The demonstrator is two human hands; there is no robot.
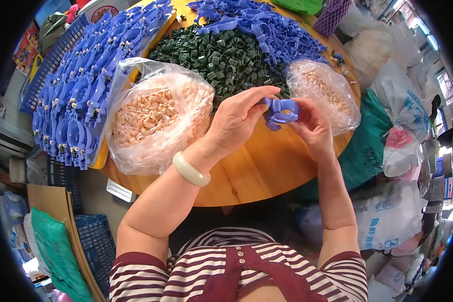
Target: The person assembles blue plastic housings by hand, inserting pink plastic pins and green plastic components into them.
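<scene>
Over the near half of a round wooden table (pixel 231 173), a small blue plastic part (pixel 283 117) with rounded openings is held between my two hands. My left hand (pixel 239 118), a pale bangle on its wrist, pinches the part's left side. On the other side, the fingers of my right hand (pixel 313 126) are closed on it. Just beyond my hands lies a heap of small dark green plastic pieces (pixel 211 58). Clear bags of small cream-coloured pieces stand either side: a large bag (pixel 151 118) by my left forearm and a smaller bag (pixel 322 90) beyond my right hand.
Loose blue parts (pixel 274 32) are piled at the table's far side. Rows of blue assembled pieces (pixel 85 85) cover a yellow-edged board at the left. Blue crates (pixel 95 241) and cardboard (pixel 50 201) stand on the floor at left; stuffed plastic bags (pixel 387 211) crowd the right.
</scene>
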